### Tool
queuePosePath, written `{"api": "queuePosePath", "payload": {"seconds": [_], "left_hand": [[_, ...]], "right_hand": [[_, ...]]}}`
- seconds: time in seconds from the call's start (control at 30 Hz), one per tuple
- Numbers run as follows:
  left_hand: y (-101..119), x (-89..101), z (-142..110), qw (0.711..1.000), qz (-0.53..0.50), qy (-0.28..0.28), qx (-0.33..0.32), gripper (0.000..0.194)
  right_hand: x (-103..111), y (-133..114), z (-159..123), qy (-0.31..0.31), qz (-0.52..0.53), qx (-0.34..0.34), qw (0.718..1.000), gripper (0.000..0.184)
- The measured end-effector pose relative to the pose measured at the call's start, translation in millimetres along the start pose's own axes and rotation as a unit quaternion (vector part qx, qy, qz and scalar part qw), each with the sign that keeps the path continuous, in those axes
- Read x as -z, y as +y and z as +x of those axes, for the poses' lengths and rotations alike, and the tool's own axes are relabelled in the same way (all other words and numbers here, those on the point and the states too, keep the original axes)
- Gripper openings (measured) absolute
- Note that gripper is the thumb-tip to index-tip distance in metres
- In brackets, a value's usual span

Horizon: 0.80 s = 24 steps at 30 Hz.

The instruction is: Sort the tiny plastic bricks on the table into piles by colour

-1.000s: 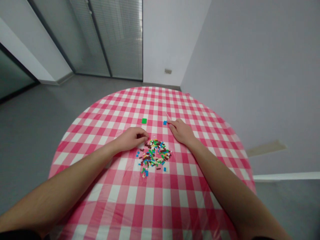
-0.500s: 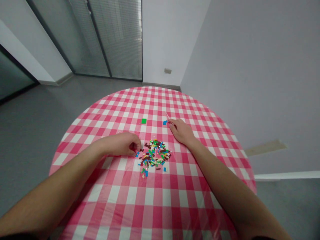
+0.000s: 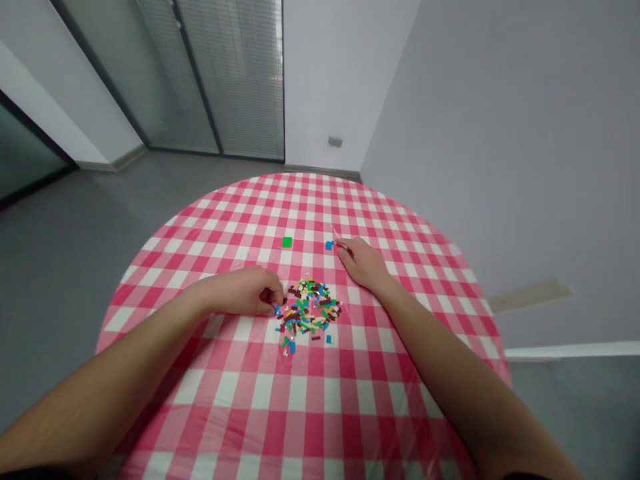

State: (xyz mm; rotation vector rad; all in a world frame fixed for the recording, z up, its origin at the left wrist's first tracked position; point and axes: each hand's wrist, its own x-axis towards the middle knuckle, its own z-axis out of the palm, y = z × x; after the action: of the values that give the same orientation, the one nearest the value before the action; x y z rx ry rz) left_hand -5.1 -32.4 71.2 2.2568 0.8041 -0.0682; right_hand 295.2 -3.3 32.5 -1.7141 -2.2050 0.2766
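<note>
A pile of several small coloured bricks (image 3: pixel 307 310) lies in the middle of a round table with a pink and white checked cloth (image 3: pixel 300 400). My left hand (image 3: pixel 250 291) rests at the pile's left edge, fingers curled and pinched at a small blue brick there. My right hand (image 3: pixel 363 261) lies further back on the right, its fingertips pinching a thin light stick whose tip touches a blue piece (image 3: pixel 329 245). A green square piece (image 3: pixel 287 242) lies alone behind the pile.
The table stands in a room corner, with a grey wall on the right and glass partitions with blinds at the back left. Grey floor surrounds the table.
My left hand has drawn back from the pile's far left side to its near left edge and curled into a pinch. My right hand has barely moved.
</note>
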Motion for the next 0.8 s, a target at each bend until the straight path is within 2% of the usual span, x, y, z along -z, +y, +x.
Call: {"api": "queuePosePath", "payload": {"seconds": [0.17,0.33,0.47,0.67,0.8], "left_hand": [[7,0.2,-1,1.0,0.013,-0.013,0.016,0.022],[8,-3.5,1,1.0,0.016,-0.01,-0.003,0.013],[7,-3.3,2,1.0,0.017,-0.008,0.007,0.01],[0,-1.1,4,0.999,0.025,0.019,0.025,0.011],[-9,-0.5,7,0.997,0.021,0.059,0.036,0.014]], "right_hand": [[1,-1,0,0.001,0.003,0.002,1.0,0.042],[2,-1,0,0.002,0.002,0.005,1.0,0.043],[1,0,0,0.003,0.005,0.004,1.0,0.043],[0,0,0,0.008,0.006,0.006,1.0,0.042],[0,0,-1,0.007,0.003,0.006,1.0,0.041]]}}
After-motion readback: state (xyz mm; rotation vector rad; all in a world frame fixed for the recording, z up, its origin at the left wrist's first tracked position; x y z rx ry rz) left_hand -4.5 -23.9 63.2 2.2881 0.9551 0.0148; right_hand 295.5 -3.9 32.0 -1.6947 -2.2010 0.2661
